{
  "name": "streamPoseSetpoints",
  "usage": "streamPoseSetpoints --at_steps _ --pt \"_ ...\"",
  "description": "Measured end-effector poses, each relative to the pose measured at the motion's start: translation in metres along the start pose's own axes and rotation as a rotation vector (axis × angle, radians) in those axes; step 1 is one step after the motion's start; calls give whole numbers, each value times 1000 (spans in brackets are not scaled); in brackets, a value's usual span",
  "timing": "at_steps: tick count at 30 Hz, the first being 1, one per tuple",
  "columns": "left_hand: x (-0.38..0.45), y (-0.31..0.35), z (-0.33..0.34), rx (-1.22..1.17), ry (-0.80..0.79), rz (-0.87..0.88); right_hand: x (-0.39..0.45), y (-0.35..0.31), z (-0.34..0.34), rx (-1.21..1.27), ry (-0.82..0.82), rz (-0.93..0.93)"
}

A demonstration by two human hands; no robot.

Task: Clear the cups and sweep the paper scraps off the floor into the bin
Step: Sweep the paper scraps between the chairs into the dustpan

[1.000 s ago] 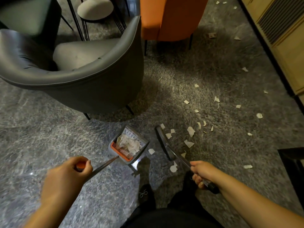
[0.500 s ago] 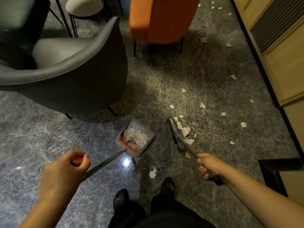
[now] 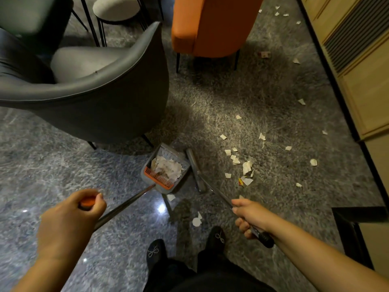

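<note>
Broom head [image 3: 194, 170] has shifted left since the earlier frame, now just beside the grey plastic dustpan [image 3: 165, 169], which holds crumpled paper scraps [image 3: 246, 166]; more lie on the carpet. Left hand [image 3: 71, 216] grips the orange-capped dustpan handle; right hand [image 3: 250, 216] grips the broom's metal shaft.

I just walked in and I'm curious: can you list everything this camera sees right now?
dustpan: one, grey with an orange comb, on the floor by the grey chair, scraps inside
broom: one, grey head, right beside the dustpan
paper scraps: many, white, scattered on the carpet right of the broom; a few near the shoes
grey chair: one, upper left
orange chair: one, top centre
stool: one, pale seat, black legs, top left
wooden cabinet: one, light wood, right edge
shoes: two, black, bottom centre
left hand: grips the dustpan's orange handle end
right hand: grips the broom handle
</note>
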State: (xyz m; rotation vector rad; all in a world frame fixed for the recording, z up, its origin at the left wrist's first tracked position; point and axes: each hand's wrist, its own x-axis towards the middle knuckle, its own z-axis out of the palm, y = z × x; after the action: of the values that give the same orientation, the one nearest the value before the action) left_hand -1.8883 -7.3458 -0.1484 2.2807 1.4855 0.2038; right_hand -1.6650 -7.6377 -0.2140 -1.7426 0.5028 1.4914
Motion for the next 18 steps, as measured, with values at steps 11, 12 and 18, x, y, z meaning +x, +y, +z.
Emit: streamPoseSetpoints --at_steps 11,12,18 --pt "13 -105 -68 45 -2 -82 -18 27 124 65 -88 58" --pt "15 -115 -73 64 -5 -81 -18 30 136 66 -92 68" --pt "21 -138 -91 111 -46 -16 -15 51 183 113 -102 119"
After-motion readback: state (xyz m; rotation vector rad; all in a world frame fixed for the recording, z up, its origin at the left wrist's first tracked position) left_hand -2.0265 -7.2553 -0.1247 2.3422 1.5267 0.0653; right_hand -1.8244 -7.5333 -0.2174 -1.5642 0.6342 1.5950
